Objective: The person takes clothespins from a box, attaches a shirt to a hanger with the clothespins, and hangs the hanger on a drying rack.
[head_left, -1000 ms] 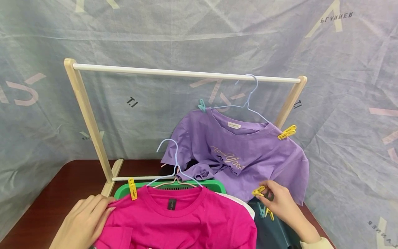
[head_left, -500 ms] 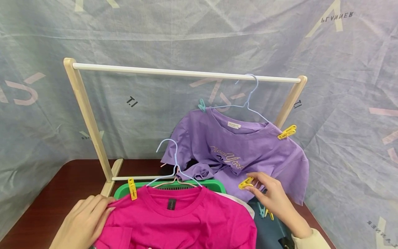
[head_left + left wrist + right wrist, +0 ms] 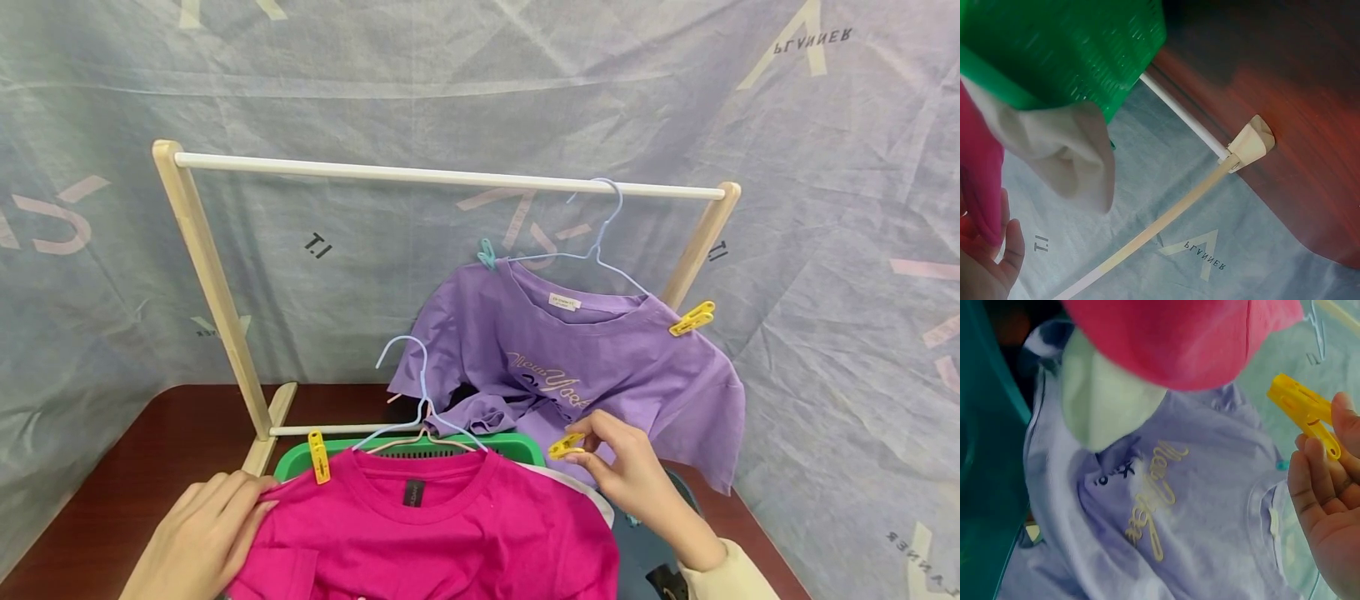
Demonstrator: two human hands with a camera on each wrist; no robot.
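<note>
A bright pink T-shirt (image 3: 442, 533) lies over a green basket (image 3: 528, 447), with a pale blue wire hanger (image 3: 425, 383) in its neck. One yellow clothespin (image 3: 319, 458) sits on its left shoulder. My left hand (image 3: 206, 529) grips the shirt's left shoulder between thumb and fingers, just beside that clothespin. In my right hand (image 3: 630, 467) a second yellow clothespin (image 3: 566, 446) is pinched between thumb and fingertips, above and apart from the pink shirt's right shoulder. The right wrist view shows this clothespin (image 3: 1302, 412) held by its handle end.
A purple T-shirt (image 3: 600, 358) hangs by a blue hanger (image 3: 609, 218) from the rack's white rail (image 3: 375, 172), with a teal clothespin (image 3: 487, 254) and a yellow one on its shoulders. A dark blue container (image 3: 652, 550) stands at right. White cloth (image 3: 1066, 150) hangs from the basket.
My right hand has moved left with the yellow clothespin, from over the dark container toward the pink shirt's right shoulder. My left hand has stayed in place.
</note>
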